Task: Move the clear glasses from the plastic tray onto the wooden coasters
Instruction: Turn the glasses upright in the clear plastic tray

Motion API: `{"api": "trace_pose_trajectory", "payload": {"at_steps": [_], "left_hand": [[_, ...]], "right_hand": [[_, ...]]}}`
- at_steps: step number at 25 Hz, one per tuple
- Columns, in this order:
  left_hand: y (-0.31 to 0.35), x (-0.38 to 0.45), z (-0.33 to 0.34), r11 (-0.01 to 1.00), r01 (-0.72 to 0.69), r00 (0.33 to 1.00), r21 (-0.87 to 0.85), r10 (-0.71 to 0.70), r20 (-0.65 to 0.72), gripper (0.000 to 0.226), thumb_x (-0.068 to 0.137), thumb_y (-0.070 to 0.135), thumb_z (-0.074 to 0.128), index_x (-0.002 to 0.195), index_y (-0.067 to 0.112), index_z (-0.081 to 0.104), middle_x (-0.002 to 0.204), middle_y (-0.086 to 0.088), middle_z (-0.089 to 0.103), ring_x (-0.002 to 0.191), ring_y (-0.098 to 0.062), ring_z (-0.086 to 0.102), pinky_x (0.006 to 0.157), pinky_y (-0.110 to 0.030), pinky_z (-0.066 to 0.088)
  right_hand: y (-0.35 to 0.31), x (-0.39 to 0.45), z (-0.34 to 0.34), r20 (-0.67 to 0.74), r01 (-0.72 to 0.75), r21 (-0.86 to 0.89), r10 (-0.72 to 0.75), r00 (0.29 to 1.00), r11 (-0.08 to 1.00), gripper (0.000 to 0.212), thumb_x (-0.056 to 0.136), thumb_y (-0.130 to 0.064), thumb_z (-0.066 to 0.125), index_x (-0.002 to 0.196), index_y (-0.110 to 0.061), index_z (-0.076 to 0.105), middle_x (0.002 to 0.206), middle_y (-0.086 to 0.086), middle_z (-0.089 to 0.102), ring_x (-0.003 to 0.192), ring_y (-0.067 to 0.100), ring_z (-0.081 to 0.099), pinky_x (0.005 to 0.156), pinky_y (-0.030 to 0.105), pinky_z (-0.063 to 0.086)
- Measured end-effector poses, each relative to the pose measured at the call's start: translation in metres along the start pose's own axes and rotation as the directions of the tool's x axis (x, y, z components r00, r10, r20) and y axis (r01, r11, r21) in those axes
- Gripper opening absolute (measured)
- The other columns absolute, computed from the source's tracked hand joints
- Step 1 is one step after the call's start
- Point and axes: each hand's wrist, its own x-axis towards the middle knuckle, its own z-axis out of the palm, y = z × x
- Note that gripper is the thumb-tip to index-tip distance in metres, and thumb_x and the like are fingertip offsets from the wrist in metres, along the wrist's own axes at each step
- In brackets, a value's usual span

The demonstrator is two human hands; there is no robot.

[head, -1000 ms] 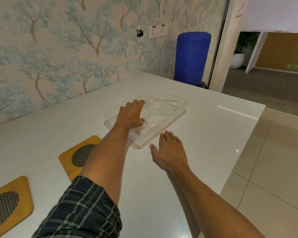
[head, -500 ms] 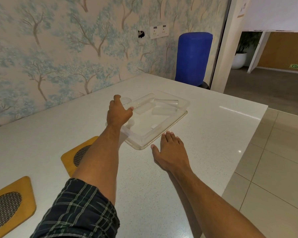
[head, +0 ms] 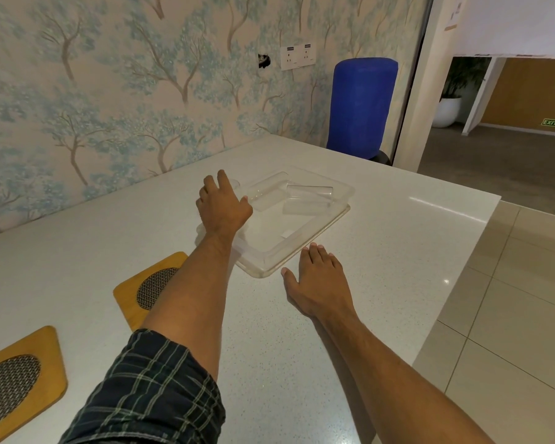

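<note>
Glass risk: left hand (head: 224, 205) over far-left corner of clear plastic tray (head: 305, 248), fingers curled near clear glass (head: 263, 196) lying on side; grip unclear, cannot tell. Second clear glass (head: 310, 192) lying in tray too. Right hand (head: 318, 282) flat, empty on white speckled table (head: 382, 238). Square wooden coasters (head: 148, 288) empty. Likely hazards: smooth glass rolls or slips from fingers; light tray skids.

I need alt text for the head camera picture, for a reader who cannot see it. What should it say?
A person's left hand grips a clear glass at the left edge of a clear plastic tray on a white table, while the right hand rests flat beside the tray. More glasses lie on their sides in the tray, and two wooden coasters wait empty nearer the person.
</note>
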Motion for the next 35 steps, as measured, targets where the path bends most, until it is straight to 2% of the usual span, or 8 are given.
{"api": "trace_pose_trajectory", "payload": {"at_steps": [2, 5, 9, 11, 15, 26, 28, 35], "left_hand": [[0.003, -0.004, 0.000, 0.982, -0.156, 0.981, 0.106, 0.167, -0.097, 0.075, 0.085, 0.037, 0.063, 0.150, 0.009, 0.037, 0.151, -0.019, 0.038, 0.138, -0.036, 0.039, 0.108, -0.047, 0.035], [0.015, -0.004, 0.002, 0.887, -0.406, 0.885, 0.217, 0.441, -0.146, 0.061, 0.084, 0.032, 0.061, 0.139, 0.009, 0.051, 0.145, -0.017, 0.049, 0.134, -0.035, 0.045, 0.104, -0.046, 0.039], [0.041, -0.004, 0.013, 0.796, -0.569, 0.811, 0.204, 0.585, -0.018, 0.041, 0.086, 0.029, 0.056, 0.122, 0.010, 0.061, 0.123, -0.011, 0.062, 0.112, -0.030, 0.059, 0.090, -0.040, 0.047], [0.050, -0.002, 0.022, 0.808, -0.567, 0.823, 0.160, 0.564, 0.069, 0.037, 0.090, 0.030, 0.054, 0.120, 0.010, 0.061, 0.118, -0.010, 0.063, 0.105, -0.029, 0.059, 0.088, -0.040, 0.047], [0.052, 0.006, 0.041, 0.881, -0.456, 0.883, 0.128, 0.431, 0.185, 0.040, 0.095, 0.028, 0.052, 0.127, 0.006, 0.056, 0.128, -0.014, 0.057, 0.113, -0.032, 0.055, 0.093, -0.041, 0.043], [0.062, 0.044, 0.072, 0.907, -0.306, 0.912, 0.288, 0.192, 0.361, 0.068, 0.090, 0.024, 0.059, 0.147, -0.003, 0.034, 0.147, -0.024, 0.039, 0.137, -0.038, 0.037, 0.112, -0.043, 0.035], [0.065, 0.048, 0.078, 0.900, -0.293, 0.915, 0.322, 0.167, 0.366, 0.072, 0.092, 0.024, 0.059, 0.150, -0.005, 0.028, 0.149, -0.026, 0.037, 0.138, -0.039, 0.036, 0.113, -0.043, 0.034], [0.066, 0.054, 0.089, 0.905, -0.206, 0.957, 0.372, 0.108, 0.268, 0.067, 0.088, 0.017, 0.064, 0.145, -0.006, 0.037, 0.137, -0.024, 0.044, 0.120, -0.038, 0.051, 0.105, -0.043, 0.038]], "right_hand": [[0.000, 0.000, 0.000, -0.003, -0.003, 0.001, 0.003, 1.000, 1.000, 0.083, 0.105, -0.063, 0.027, 0.165, -0.006, 0.020, 0.173, 0.016, 0.017, 0.161, 0.029, 0.013, 0.131, 0.045, 0.009], [0.000, 0.001, 0.002, -0.004, -0.007, -0.001, 0.007, 1.000, 1.000, 0.084, 0.105, -0.064, 0.026, 0.165, -0.006, 0.020, 0.173, 0.016, 0.017, 0.161, 0.029, 0.013, 0.131, 0.046, 0.010], [0.001, 0.002, 0.005, -0.016, -0.007, 0.003, 0.007, 1.000, 1.000, 0.084, 0.104, -0.064, 0.027, 0.165, -0.007, 0.021, 0.173, 0.015, 0.018, 0.161, 0.029, 0.014, 0.131, 0.046, 0.009], [0.001, 0.004, 0.006, -0.010, -0.010, 0.001, 0.010, 1.000, 1.000, 0.084, 0.104, -0.065, 0.026, 0.165, -0.008, 0.020, 0.173, 0.014, 0.017, 0.161, 0.029, 0.013, 0.131, 0.046, 0.009], [0.003, 0.006, 0.009, -0.010, -0.013, -0.008, 0.013, 1.000, 1.000, 0.085, 0.103, -0.067, 0.023, 0.166, -0.010, 0.019, 0.174, 0.012, 0.016, 0.161, 0.028, 0.012, 0.129, 0.045, 0.004], [0.004, 0.006, 0.011, -0.020, -0.011, -0.008, 0.011, 1.000, 1.000, 0.087, 0.101, -0.067, 0.019, 0.166, -0.011, 0.017, 0.174, 0.012, 0.013, 0.161, 0.026, 0.009, 0.125, 0.040, -0.004], [0.003, 0.006, 0.010, -0.015, -0.016, -0.009, 0.016, 1.000, 1.000, 0.086, 0.101, -0.067, 0.019, 0.167, -0.011, 0.015, 0.175, 0.011, 0.012, 0.162, 0.027, 0.007, 0.126, 0.040, -0.004], [-0.002, 0.006, 0.003, 0.013, -0.030, -0.022, 0.030, 0.999, 0.999, 0.083, 0.104, -0.065, 0.023, 0.167, -0.012, 0.015, 0.175, 0.011, 0.012, 0.162, 0.028, 0.008, 0.131, 0.048, 0.006]]}}
